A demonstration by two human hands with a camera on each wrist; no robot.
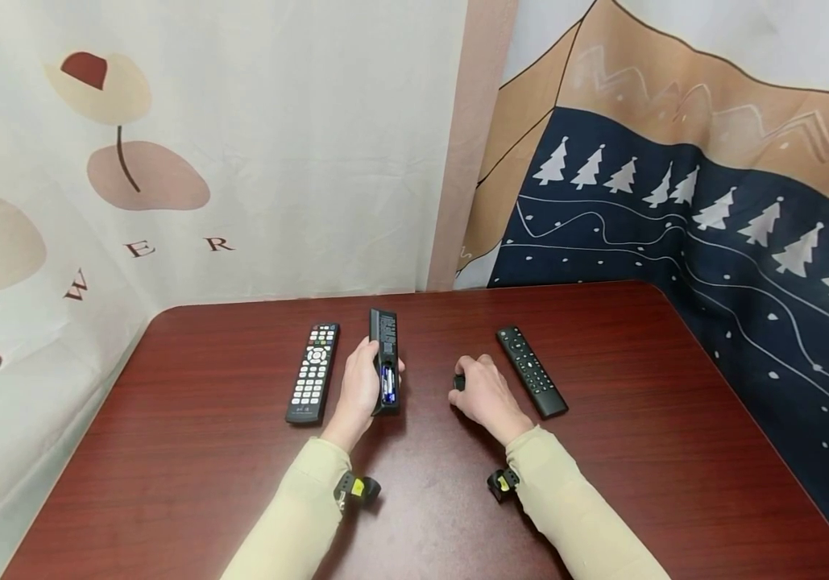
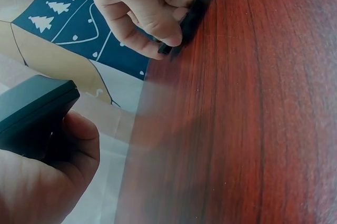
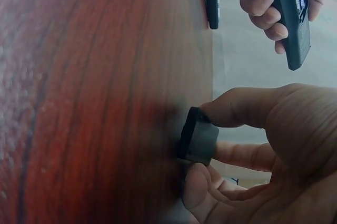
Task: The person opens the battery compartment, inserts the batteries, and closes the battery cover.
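Observation:
My left hand [image 1: 358, 385] grips a black remote control [image 1: 385, 334], its back turned up toward the head camera. The battery compartment is uncovered, and batteries [image 1: 388, 385] with blue wrapping show inside it. To the right, my right hand [image 1: 488, 396] pinches a small black battery cover [image 3: 199, 138] between thumb and fingers, close over the tabletop. In the head view the fingers hide most of that cover. The left wrist view shows one end of the held remote, with fingers around it.
A black remote with white buttons [image 1: 312, 374] lies face up left of my left hand. Another black remote [image 1: 532, 370] lies face up, slanted, just right of my right hand. The reddish-brown table [image 1: 429, 515] meets a printed curtain [image 1: 312, 161] at its back edge.

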